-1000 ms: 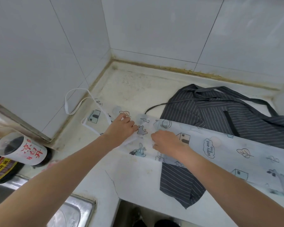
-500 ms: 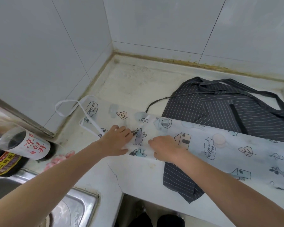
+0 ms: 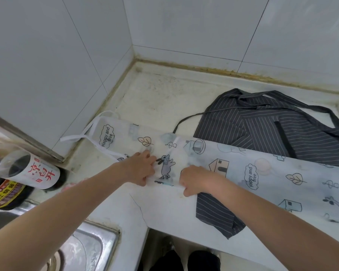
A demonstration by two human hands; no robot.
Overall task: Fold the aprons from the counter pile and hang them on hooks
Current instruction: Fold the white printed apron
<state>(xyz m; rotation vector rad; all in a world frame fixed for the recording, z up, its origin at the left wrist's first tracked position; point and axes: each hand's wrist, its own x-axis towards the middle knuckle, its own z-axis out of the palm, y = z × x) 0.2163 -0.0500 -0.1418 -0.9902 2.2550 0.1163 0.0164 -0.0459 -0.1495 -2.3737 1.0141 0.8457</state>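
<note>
At the far left edge of the table two dark bottles lean beside a steel sink, one with a white label in red characters. From there a white strap loops against the left wall where the table meets the tile. It belongs to the printed apron, a pale translucent sheet with cartoon houses, leaves and "Happy and free" clouds, which stretches as a long folded band from the left wall across the table toward its right edge.

The left hand rests on this band near its left end, knuckles up, fingers curled down and pinching the near edge of the sheet just left of a grey cartoon animal. Just beside it, on the other side of that animal, the right hand is likewise curled over the near edge, fingertips tucked under and gripping the material. The band thus runs under both hands, away to the left of one and far to the right of the other.

Under the printed apron's right half lies the striped apron, dark grey with thin white lines, spread toward the table's back right corner, its straps trailing there. One corner of it hangs over the front edge of the table, just right of the right wrist.
</note>
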